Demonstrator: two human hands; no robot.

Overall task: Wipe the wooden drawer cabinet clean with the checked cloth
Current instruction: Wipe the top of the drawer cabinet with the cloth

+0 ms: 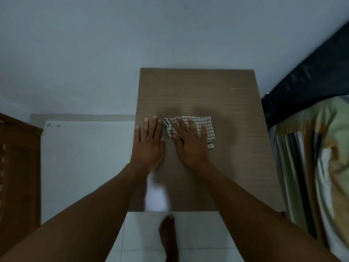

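I look straight down on the flat brown top of the wooden drawer cabinet (198,87); its drawers are hidden from here. A small cream cloth with a dark check (204,125) lies crumpled near the middle of the top. My right hand (190,142) lies flat on the cloth's left part, fingers spread and pressing it down. My left hand (149,144) rests palm down on the bare wood at the cabinet's left edge, just left of the cloth, holding nothing.
A pale wall runs behind the cabinet. To the right lie a bed with striped bedding (311,157) and a dark mattress edge (306,78). A brown wooden piece of furniture (17,167) stands at the left. White floor tiles and my bare foot (168,237) are below.
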